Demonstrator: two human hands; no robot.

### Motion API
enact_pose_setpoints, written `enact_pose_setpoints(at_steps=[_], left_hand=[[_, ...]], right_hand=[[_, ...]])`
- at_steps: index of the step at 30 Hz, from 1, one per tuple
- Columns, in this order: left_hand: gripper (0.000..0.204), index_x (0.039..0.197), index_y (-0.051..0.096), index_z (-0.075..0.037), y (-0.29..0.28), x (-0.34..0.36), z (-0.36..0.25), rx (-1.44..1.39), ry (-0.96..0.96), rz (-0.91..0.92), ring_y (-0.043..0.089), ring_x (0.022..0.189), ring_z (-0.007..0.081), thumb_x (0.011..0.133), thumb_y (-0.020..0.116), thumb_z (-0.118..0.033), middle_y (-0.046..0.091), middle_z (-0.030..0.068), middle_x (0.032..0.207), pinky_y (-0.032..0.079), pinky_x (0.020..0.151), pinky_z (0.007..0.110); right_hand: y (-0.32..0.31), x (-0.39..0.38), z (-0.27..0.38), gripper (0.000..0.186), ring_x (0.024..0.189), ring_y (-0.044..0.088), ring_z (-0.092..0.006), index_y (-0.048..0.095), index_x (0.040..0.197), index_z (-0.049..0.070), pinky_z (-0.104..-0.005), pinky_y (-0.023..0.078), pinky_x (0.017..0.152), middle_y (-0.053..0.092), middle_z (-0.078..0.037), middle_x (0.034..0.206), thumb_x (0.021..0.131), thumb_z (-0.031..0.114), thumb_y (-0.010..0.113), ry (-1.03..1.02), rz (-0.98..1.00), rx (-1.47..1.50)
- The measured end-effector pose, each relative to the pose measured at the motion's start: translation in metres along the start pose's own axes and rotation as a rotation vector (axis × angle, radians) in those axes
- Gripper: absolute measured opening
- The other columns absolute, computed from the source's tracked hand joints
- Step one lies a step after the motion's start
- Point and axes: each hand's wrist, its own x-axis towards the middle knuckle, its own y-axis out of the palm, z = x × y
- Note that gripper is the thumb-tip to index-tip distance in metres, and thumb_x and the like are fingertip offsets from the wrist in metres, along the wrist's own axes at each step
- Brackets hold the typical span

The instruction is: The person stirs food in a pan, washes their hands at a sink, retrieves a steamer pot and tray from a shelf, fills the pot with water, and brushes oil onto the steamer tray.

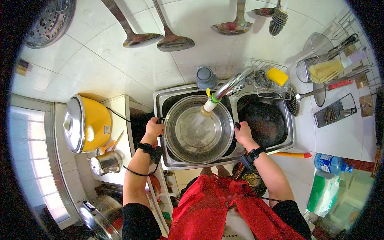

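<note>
A wide steel pot (176,149) sits in the left basin of a double steel sink (188,163). My left hand (154,130) is closed round the pot's black left handle, and my right hand (245,134) grips the black handle on the other side. Above the pot hangs the faucet (232,85), its white and green spout end pointing into it. Water streams from the spout into the pot. Some clear water seems to cover the pot's bottom, though how deep I cannot tell.
A dark wok (262,124) lies in the right basin. Behind the sink stand a grey cup (206,78) and a wire rack with a yellow sponge (277,77). Left are a yellow rice cooker (96,124) and a small metal pot (106,163). Ladles (176,42) hang on the tiled wall.
</note>
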Motion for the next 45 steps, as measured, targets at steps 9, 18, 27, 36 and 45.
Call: enact_pose_setpoints(at_steps=[9,18,27,36,45], left_hand=[[0.030,0.100,0.057,0.006,0.014,0.000,0.010,0.265,0.041,-0.109,0.063,0.066,0.0251,0.073,0.062,-0.008,0.063,0.0193,0.079,0.050,0.060,0.037],[0.031,0.100,0.056,0.002,0.029,-0.011,-0.019,0.777,0.097,-0.236,0.055,0.091,0.0354,0.074,0.067,-0.010,0.048,0.0190,0.103,0.050,0.077,0.041],[0.013,0.080,0.066,-0.003,0.040,0.004,-0.026,0.966,0.204,-0.378,0.043,0.097,0.0304,0.074,0.057,-0.011,0.047,0.0127,0.101,0.035,0.081,0.040],[0.014,0.078,0.068,-0.006,0.053,0.027,-0.025,0.972,0.253,-0.470,0.045,0.100,0.0288,0.073,0.057,-0.012,0.050,0.0102,0.100,0.034,0.081,0.041],[0.016,0.080,0.069,-0.008,0.052,0.023,-0.036,1.079,0.197,-0.443,0.045,0.100,0.0291,0.076,0.055,-0.015,0.050,0.0098,0.101,0.039,0.079,0.046]], right_hand=[[0.006,-0.003,0.008,0.043,0.089,0.060,-0.0417,0.035,0.111,-0.012,-0.0438,0.051,0.076,0.059,-0.029,0.096,0.079,0.008,0.057,0.017,0.056,-0.281],[0.007,-0.010,0.021,0.049,0.093,0.059,-0.0419,0.035,0.107,-0.016,-0.0417,0.051,0.080,0.057,-0.033,0.098,0.076,0.011,0.062,0.119,0.070,-0.309],[0.004,-0.009,0.029,0.060,0.088,0.062,-0.0398,0.043,0.107,-0.015,-0.0417,0.053,0.073,0.061,-0.029,0.094,0.072,0.027,0.068,0.085,0.055,-0.516],[0.005,0.005,0.019,0.058,0.091,0.063,-0.0333,0.044,0.108,-0.007,-0.0394,0.051,0.078,0.062,-0.022,0.100,0.075,0.034,0.069,0.238,0.222,-0.540],[0.005,0.009,0.016,0.049,0.064,0.066,-0.0271,0.039,0.105,-0.011,-0.0361,0.052,0.060,0.065,-0.018,0.073,0.086,0.031,0.054,0.120,0.370,-0.671]])
